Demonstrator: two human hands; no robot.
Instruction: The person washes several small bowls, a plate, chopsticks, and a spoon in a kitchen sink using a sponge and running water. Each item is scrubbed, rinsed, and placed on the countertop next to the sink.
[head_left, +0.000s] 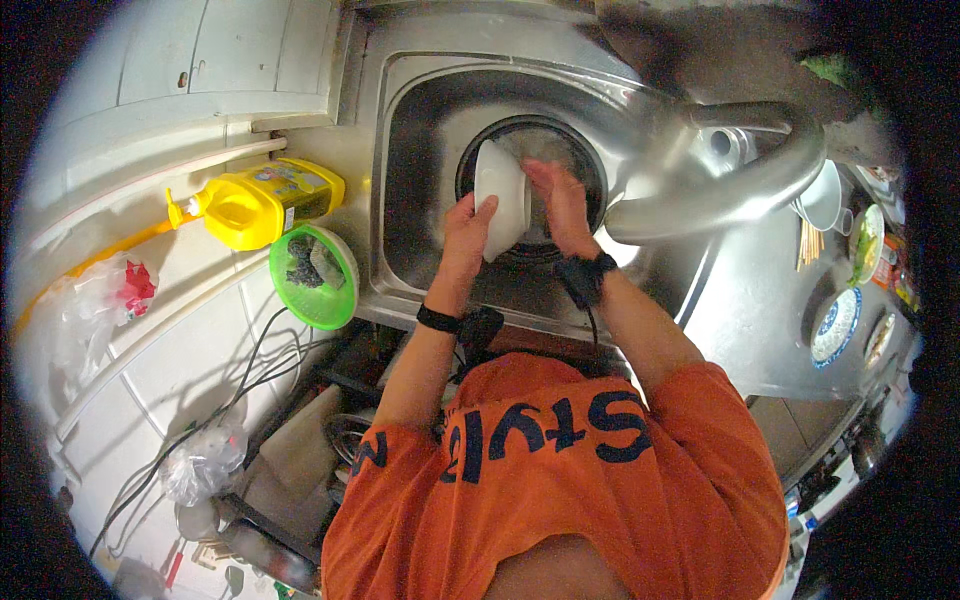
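Note:
A white bowl (501, 202) is tipped on its side above a round dark-rimmed basin (598, 165) in the stainless steel sink (420, 135). My left hand (469, 229) grips the bowl's near edge, thumb on its surface. At the bowl's right side is my right hand (559, 199), fingers pointing away from me and a little blurred; whether it touches the bowl is unclear, and nothing shows in it. Both wrists wear black straps. A thick metal faucet spout (697, 217) curves in from the right, its end close to my right wrist.
Left of the sink lie a yellow pump bottle (262, 202) and a green-rimmed strainer (349, 277) with scrubbers inside. On the steel counter (757, 330) at right are a blue-and-white plate (836, 328), white bowls (821, 196) and wooden chopsticks (810, 244). Black cables (247, 382) hang at lower left.

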